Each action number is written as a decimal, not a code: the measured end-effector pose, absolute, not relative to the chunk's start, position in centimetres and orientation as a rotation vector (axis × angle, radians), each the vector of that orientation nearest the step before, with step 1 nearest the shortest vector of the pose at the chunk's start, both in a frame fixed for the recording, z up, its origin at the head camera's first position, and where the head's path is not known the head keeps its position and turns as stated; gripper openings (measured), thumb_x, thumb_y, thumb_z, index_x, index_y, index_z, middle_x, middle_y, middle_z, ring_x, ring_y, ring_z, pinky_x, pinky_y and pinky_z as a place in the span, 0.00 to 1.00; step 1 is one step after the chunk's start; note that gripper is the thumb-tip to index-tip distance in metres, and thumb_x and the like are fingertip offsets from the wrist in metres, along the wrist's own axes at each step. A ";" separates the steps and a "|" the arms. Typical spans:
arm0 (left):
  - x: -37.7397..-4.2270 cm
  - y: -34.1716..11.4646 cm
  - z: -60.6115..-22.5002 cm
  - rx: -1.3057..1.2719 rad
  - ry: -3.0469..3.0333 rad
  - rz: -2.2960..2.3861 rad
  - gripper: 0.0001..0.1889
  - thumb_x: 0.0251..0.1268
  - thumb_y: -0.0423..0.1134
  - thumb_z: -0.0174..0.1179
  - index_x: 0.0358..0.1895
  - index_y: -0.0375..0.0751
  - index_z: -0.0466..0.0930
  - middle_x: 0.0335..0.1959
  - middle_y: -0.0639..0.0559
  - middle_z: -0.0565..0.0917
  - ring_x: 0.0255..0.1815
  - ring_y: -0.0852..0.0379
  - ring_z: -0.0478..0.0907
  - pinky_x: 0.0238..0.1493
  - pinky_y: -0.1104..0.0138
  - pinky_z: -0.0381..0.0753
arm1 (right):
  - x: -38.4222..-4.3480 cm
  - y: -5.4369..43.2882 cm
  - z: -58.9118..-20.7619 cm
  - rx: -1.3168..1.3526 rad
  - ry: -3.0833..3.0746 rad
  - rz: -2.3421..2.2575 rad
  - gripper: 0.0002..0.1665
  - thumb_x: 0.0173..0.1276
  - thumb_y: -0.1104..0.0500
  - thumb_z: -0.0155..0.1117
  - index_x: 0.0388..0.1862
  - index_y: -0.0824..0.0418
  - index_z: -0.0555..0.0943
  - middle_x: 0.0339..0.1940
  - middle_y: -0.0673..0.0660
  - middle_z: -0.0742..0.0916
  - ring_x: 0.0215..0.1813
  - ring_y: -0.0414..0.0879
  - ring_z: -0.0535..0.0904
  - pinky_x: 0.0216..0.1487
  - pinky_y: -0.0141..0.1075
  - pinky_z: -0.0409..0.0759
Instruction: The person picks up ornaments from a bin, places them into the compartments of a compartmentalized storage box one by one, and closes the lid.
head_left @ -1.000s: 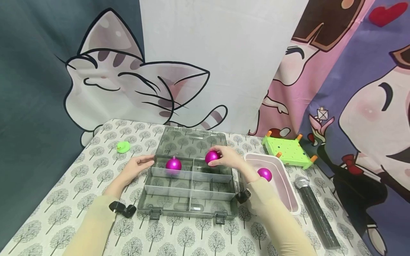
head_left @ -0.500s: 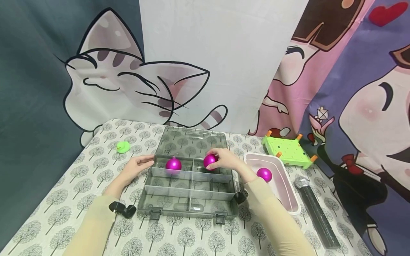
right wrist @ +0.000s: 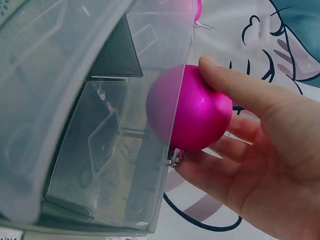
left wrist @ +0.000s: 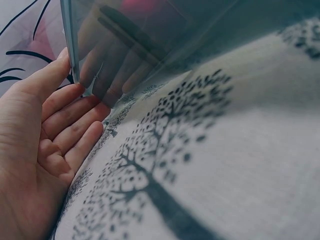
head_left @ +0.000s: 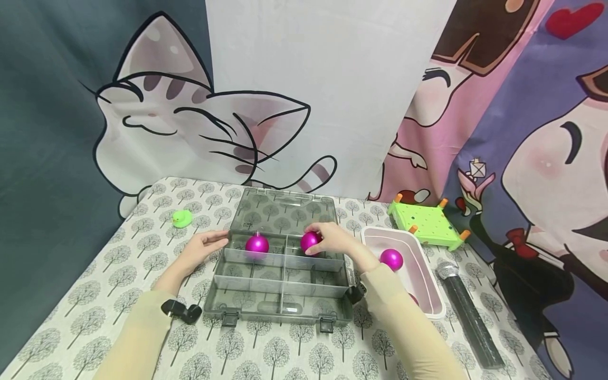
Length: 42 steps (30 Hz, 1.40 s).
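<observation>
Evidently, you are pinching a magenta ball (head_left: 310,243) in your right hand (head_left: 337,238), thumb on the near side and fingers on the far side, a grip probably suited to fitting between compartment walls. It is sitting at the far right compartment of the smoky clear box (head_left: 266,317), partly showing through a divider (head_left: 328,263); whether it is touching the bottom is not showing. Your left hand (head_left: 201,250) is holding nothing, fingers relaxed at the box's far left corner, perhaps for steadying.

The lid (head_left: 285,211) is lying folded back on the far side, leaving the compartments open from above. A second ball (head_left: 257,245) is occupying the far left compartment.

On the right, the pale pink bin (head_left: 429,274) is standing close beside the box, so your forearm (head_left: 408,322) is passing over its left edge; another ball (head_left: 391,259) is lying inside. More open room is extending over the middle and near rows.
</observation>
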State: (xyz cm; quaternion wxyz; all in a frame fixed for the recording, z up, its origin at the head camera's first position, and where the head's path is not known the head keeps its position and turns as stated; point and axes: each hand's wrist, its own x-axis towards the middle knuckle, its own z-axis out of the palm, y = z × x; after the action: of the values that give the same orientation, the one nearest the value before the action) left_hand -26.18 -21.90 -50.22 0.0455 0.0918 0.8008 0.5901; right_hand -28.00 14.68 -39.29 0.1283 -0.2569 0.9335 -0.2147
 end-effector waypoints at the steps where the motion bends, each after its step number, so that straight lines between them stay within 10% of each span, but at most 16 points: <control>1: -26.3 -21.9 -50.3 0.275 2.441 1.806 0.27 0.69 0.41 0.60 0.66 0.29 0.69 0.63 0.30 0.75 0.20 0.76 0.67 0.15 0.77 0.67 | -28.0 14.6 -39.3 -0.741 2.709 -0.624 0.37 0.54 0.55 0.77 0.62 0.66 0.75 0.58 0.64 0.84 0.55 0.57 0.82 0.58 0.47 0.82; 7: -26.4 -22.0 -50.5 0.279 2.453 1.803 0.27 0.69 0.39 0.59 0.66 0.28 0.68 0.64 0.29 0.73 0.34 0.74 0.76 0.15 0.75 0.67 | -27.9 14.5 -39.4 -0.760 2.714 -0.578 0.36 0.53 0.55 0.78 0.60 0.65 0.77 0.56 0.63 0.85 0.53 0.56 0.83 0.56 0.47 0.82; 19: -26.1 -21.7 -50.1 0.292 2.427 1.825 0.27 0.69 0.41 0.60 0.66 0.29 0.68 0.63 0.28 0.74 0.10 0.68 0.57 0.08 0.73 0.61 | -28.0 14.6 -39.6 -0.765 2.702 -0.577 0.35 0.52 0.54 0.78 0.58 0.63 0.78 0.53 0.61 0.86 0.51 0.54 0.83 0.54 0.44 0.83; 32: -26.0 -21.8 -50.2 0.301 2.452 1.813 0.27 0.69 0.41 0.60 0.66 0.29 0.69 0.63 0.29 0.74 0.27 0.72 0.74 0.10 0.72 0.63 | -28.1 14.7 -39.8 -0.773 2.694 -0.574 0.36 0.55 0.54 0.76 0.61 0.64 0.76 0.59 0.62 0.83 0.60 0.56 0.80 0.63 0.47 0.78; 37: -26.1 -21.9 -50.4 0.315 2.504 1.771 0.27 0.70 0.42 0.59 0.65 0.29 0.70 0.63 0.31 0.75 0.42 0.71 0.80 0.32 0.81 0.77 | -28.2 15.6 -38.9 -0.818 2.734 -0.647 0.33 0.61 0.52 0.72 0.62 0.66 0.76 0.62 0.64 0.82 0.64 0.60 0.76 0.67 0.53 0.74; 42: -26.1 -21.8 -50.4 0.293 2.451 1.811 0.27 0.69 0.42 0.60 0.66 0.28 0.69 0.62 0.27 0.75 0.18 0.74 0.67 0.13 0.77 0.65 | -27.8 17.0 -36.1 -0.809 2.875 -0.807 0.26 0.62 0.56 0.70 0.57 0.65 0.79 0.56 0.62 0.85 0.59 0.58 0.79 0.63 0.53 0.77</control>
State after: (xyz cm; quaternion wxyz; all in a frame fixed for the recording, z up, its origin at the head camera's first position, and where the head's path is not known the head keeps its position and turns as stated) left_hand -26.07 -21.79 -50.38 0.0400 0.0957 0.8000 0.5909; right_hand -27.80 16.97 -36.10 0.0238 -0.2613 0.9290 -0.2609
